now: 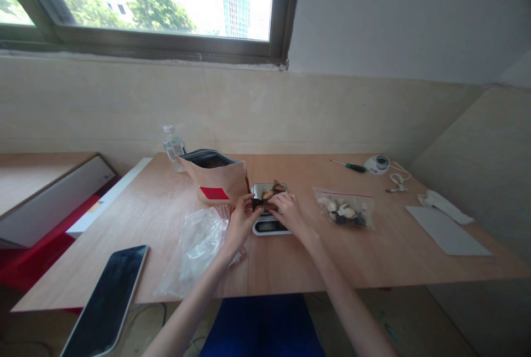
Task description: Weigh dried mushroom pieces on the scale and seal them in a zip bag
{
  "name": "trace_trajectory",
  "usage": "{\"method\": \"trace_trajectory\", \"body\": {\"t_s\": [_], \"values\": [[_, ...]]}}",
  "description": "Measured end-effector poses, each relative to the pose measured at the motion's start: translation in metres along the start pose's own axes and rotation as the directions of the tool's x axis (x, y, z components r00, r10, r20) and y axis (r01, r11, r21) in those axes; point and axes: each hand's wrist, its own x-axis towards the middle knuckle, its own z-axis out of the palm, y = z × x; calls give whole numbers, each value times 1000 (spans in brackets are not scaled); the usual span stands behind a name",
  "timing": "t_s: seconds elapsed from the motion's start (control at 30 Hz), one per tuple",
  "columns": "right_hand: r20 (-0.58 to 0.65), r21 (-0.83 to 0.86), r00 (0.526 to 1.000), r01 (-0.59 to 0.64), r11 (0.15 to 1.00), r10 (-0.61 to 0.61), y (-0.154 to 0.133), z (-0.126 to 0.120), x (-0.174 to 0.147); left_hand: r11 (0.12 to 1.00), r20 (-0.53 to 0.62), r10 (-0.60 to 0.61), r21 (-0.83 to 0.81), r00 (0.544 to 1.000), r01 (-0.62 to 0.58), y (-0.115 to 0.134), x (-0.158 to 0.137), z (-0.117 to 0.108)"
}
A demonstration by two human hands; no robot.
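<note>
As seen, hands [265, 213] over scale [269, 226]

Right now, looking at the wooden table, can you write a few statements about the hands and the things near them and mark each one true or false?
1. Both hands, left hand and right hand, are at the small white kitchen scale. True.
2. The brown paper pouch with a red label is sealed shut. False: its top stands open.
3. A filled clear zip bag lies right of the scale. True.
4. The black phone lies beside the green-handled screwdriver. False: the phone is at the near left edge, the screwdriver far right.
</note>
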Motion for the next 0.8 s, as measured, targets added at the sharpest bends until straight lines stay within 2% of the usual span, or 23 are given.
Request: {"method": "trace_trajectory", "body": {"t_s": [0.13,0.23,0.3,0.43,0.57,0.7,0.8], "values": [[-176,69,981,-70,995,81,2,-15,-25,988,32,59,139,998,-63,-1,-4,-1],[-328,77,923,-186,979,201,16,-21,-54,970,95,85,220,992,-104,-4,-3,2],[-385,48,884,-267,963,264,27,-21,-74,956,133,109,258,985,-141,-8,1,7],[-408,-20,850,-372,928,332,44,-14,-104,925,164,159,321,974,-205,-14,17,20],[-396,3,853,-370,929,341,48,-7,-119,890,172,191,385,966,-245,-12,24,23],[-397,38,856,-345,938,331,46,-7,-123,858,131,224,444,966,-259,-1,3,7],[-403,60,852,-340,939,334,43,-8,-123,817,-14,254,538,967,-207,4,-24,-14]]}}
